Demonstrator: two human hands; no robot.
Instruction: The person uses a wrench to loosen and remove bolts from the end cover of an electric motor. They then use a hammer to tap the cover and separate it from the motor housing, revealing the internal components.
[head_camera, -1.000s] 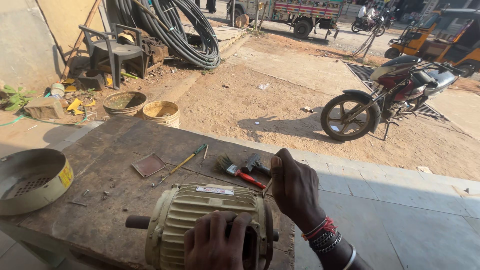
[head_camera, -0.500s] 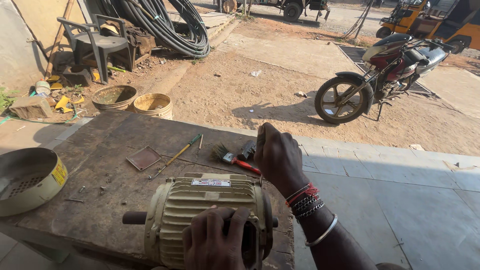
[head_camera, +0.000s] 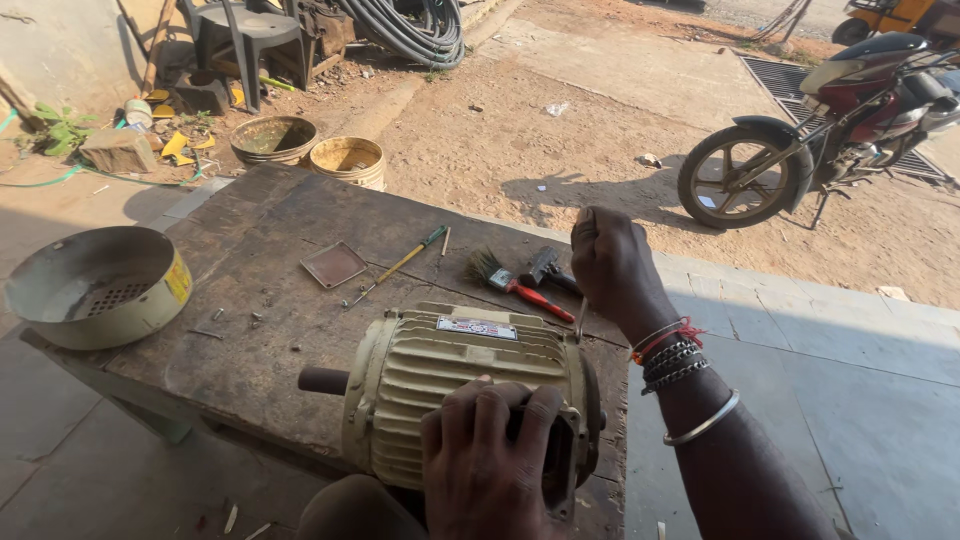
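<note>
Cream finned electric motor (head_camera: 470, 375) gripped by left hand (head_camera: 490, 455) on worn wooden workbench (head_camera: 290, 225), right hand (head_camera: 612, 262) clenched on thin metal tool (head_camera: 581, 318) just beyond, sunlit dirt yard (head_camera: 560, 120) and motorcycle (head_camera: 820, 120) seen farther out.

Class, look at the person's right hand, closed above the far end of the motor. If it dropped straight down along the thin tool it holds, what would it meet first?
Probably the motor: the right hand holds a thin rod pointing down at the motor's far rim. Depth is unclear; it might just reach the wooden table beside it.
</note>
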